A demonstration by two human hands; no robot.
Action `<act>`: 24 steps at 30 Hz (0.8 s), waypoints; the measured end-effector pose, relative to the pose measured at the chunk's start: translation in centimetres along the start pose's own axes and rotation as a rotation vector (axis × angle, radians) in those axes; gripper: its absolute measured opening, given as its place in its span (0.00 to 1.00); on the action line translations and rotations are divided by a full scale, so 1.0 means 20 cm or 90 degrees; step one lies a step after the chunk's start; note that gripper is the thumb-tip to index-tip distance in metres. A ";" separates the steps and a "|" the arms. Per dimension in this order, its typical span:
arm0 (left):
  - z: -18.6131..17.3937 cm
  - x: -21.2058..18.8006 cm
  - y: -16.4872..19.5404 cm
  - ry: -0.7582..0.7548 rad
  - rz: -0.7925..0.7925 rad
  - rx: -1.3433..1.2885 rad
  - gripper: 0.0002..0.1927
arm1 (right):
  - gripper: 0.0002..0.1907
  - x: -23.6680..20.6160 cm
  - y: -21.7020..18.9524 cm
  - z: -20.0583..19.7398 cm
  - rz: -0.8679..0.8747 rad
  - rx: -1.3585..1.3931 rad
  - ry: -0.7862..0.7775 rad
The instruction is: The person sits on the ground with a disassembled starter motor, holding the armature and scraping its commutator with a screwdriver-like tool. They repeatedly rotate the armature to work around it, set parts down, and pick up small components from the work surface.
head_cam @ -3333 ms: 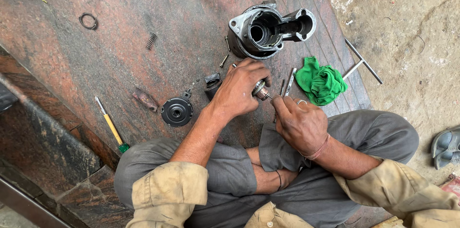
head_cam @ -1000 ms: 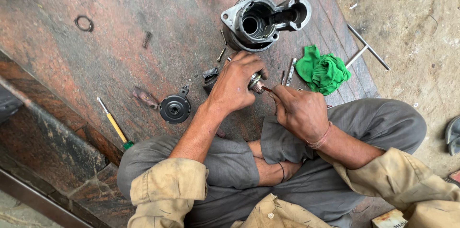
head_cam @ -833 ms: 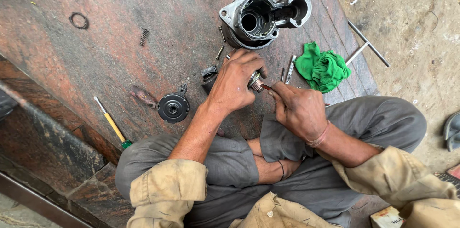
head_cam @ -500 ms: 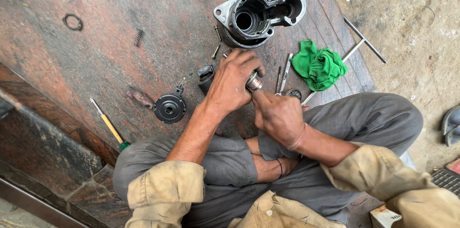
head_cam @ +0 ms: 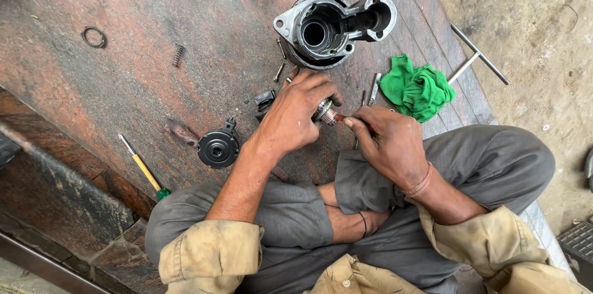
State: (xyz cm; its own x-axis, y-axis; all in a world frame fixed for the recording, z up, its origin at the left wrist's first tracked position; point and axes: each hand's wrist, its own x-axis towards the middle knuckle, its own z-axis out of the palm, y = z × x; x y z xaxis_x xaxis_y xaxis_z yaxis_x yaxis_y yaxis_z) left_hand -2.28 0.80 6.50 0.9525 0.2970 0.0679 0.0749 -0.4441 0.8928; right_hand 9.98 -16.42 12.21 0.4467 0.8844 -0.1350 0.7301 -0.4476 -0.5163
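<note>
I sit cross-legged at the edge of a worn reddish stone slab [head_cam: 123,84], and parts lie scattered around my hands. Just beyond my knuckles stands a grey cast-metal housing [head_cam: 333,25], open-mouthed, with a round bore and a side tunnel. A crumpled green rag [head_cam: 417,89] lies to its right, near a thin T-shaped steel bar [head_cam: 475,56] that reaches onto the dusty concrete. To the left rest a black round cap [head_cam: 218,147], a yellow-handled screwdriver [head_cam: 143,167], a small coil spring [head_cam: 178,55] and a dark ring [head_cam: 94,37], all well apart from one another. Two slim bolts [head_cam: 281,62] lie beside the housing.

My left hand [head_cam: 295,115] is curled tight over a small ridged metal gear piece [head_cam: 325,112], fingers wrapped so that only its shiny end shows at my fingertips, just above the slab. My right hand [head_cam: 390,141] is closed in a pinch on a thin tool [head_cam: 341,118] with a reddish tip, which meets the gear piece's exposed end. My left hand hides most of the piece, so I cannot make out its full shape. A thin band sits on my right wrist.
</note>
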 end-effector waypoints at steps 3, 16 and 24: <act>0.00 0.00 0.00 0.008 0.006 0.021 0.21 | 0.10 0.02 -0.02 0.00 0.010 -0.017 -0.004; 0.01 0.00 0.02 0.005 -0.035 0.000 0.17 | 0.14 -0.01 -0.11 -0.01 -0.048 -0.168 0.023; 0.02 0.00 0.02 0.035 -0.027 -0.002 0.17 | 0.14 0.00 -0.12 0.05 -0.085 -0.172 0.055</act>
State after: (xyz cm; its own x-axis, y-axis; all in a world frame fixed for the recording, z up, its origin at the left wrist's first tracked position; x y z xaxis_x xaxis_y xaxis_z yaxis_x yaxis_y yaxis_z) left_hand -2.18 0.19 6.61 0.9307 0.3618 0.0541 0.1142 -0.4280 0.8965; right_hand 7.75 -15.23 12.53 0.3718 0.9283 -0.0026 0.8912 -0.3577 -0.2790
